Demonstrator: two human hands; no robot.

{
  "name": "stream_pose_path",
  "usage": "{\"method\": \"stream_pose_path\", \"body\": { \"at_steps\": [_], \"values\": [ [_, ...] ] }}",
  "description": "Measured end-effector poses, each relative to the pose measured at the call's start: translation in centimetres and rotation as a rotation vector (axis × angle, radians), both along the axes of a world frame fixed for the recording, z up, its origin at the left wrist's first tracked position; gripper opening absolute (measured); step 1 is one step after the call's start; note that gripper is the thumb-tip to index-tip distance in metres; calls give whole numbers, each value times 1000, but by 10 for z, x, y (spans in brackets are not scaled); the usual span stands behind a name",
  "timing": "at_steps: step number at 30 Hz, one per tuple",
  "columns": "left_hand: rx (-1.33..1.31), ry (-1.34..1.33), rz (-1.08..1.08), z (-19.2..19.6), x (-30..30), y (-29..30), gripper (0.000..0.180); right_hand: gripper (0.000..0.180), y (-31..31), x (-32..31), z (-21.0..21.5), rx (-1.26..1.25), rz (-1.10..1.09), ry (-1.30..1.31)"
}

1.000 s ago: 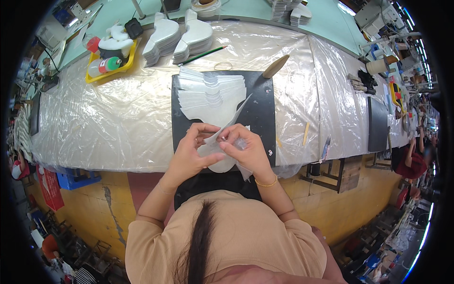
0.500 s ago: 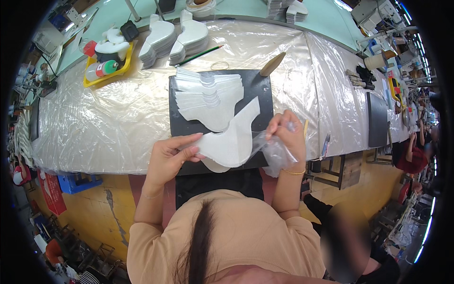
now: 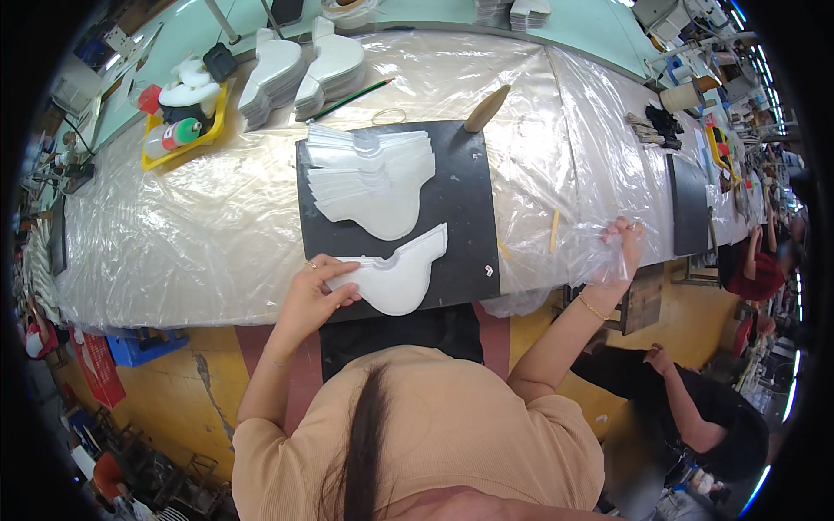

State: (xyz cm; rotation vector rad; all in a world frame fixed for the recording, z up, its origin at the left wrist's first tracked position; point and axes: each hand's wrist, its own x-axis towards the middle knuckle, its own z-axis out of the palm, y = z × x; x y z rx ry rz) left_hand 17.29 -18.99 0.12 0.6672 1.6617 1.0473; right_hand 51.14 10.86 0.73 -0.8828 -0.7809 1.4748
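My left hand [image 3: 320, 291] pinches the left end of a small stack of curved white cut pieces [image 3: 398, 282] lying at the near part of a black board [image 3: 465, 187]. Off to the right, over the table's near edge, my right hand [image 3: 622, 247] is closed on thin clear plastic film [image 3: 604, 265]. Further up the same board lies a fanned stack of white cut pieces [image 3: 382, 195] of like shape, with neither hand on it. A wooden-handled tool [image 3: 487, 108] stands at the board's far right corner.
Two piles of white pieces [image 3: 271, 78] stand at the back beside a green pencil [image 3: 352, 101] and a rubber band [image 3: 388, 115]. A yellow tray [image 3: 187, 152] with bottles is at the left. Clear sheeting [image 3: 191, 234] covers the table. A person in black [image 3: 712, 408] is behind at the right.
My right hand has moved away to the right with the plastic film. The white pieces under my left hand now lie flatter on the board, their upper tip lower.
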Motion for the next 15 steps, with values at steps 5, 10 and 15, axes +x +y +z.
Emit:
{"method": "stream_pose_path", "body": {
  "at_steps": [5, 10, 15],
  "values": [
    [-66, 740, -28, 0, -14, 7, 39, 14, -22, -36, 0, 23, 38, -198],
    [-49, 750, 261, -21, -48, 43, 42, 21, -58, -104, 0, -15, 287, -190],
    [-50, 290, 291, -36, -64, 50, 30, 21, -87, -138, 6, 40, 572, -315]
  ]
}}
